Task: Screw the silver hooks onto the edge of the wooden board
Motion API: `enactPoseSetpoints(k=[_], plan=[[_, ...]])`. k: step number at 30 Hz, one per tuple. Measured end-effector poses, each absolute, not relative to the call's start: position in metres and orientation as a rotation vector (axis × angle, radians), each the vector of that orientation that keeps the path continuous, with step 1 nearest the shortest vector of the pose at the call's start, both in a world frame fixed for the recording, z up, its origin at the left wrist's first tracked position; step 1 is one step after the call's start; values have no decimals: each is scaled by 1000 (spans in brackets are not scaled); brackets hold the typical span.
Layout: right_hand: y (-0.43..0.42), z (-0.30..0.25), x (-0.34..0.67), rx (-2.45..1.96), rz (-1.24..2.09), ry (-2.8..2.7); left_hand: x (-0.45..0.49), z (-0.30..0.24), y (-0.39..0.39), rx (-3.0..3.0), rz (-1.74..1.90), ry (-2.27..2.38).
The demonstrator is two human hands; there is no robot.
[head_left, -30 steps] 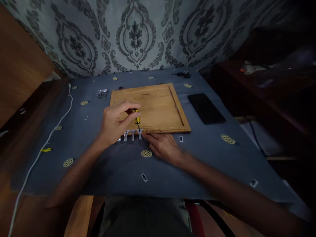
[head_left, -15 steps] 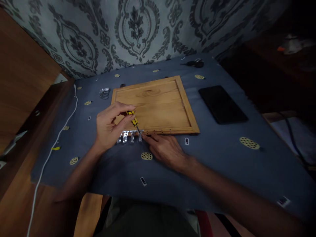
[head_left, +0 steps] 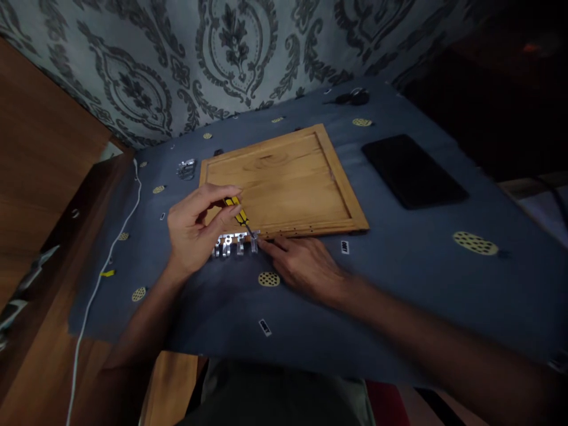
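My left hand (head_left: pixel 195 228) is closed around a small yellow-handled screwdriver (head_left: pixel 237 212), whose tip points down at the right end of a silver metal hook strip (head_left: pixel 235 243). The strip lies against the near edge of a wooden framed board (head_left: pixel 284 180) on the blue cloth. My right hand (head_left: pixel 304 263) rests on the cloth just right of the strip, fingertips pinched at the strip's end beside the screwdriver tip; what they hold is too small to see.
A black phone (head_left: pixel 412 171) lies right of the board. A small metal part (head_left: pixel 186 168) sits at the board's far left corner, dark keys (head_left: pixel 352 96) near the wall. A white cable (head_left: pixel 110 260) runs down the left side. The blue cloth (head_left: pixel 399 278) covers a wooden table.
The view has tilted and shifted, so the board looks rotated. Both hands stay at the hook strip; the screwdriver leans a little more.
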State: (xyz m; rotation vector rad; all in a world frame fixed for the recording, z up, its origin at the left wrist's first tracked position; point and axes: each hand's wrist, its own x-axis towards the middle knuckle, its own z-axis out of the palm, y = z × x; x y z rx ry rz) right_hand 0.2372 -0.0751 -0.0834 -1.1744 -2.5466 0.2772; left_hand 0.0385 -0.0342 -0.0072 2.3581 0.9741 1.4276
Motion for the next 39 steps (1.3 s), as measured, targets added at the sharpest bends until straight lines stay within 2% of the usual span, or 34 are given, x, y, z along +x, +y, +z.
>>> enactPoseSetpoints(k=[13,21,29,39], plan=[[-75,-81,237,-1206,264,-2566,38,-6,-37,2402,1425,1062],[-75,-82,237,-1192,269,-2550,33,4,-39,2431,1218,1061],[-75,-78,237,-1224,306,-2570,34,1,-39,2460,1344,1080],[-74,-80,237,-1206,343,-2537,31,8,-44,2558,1242,1189]])
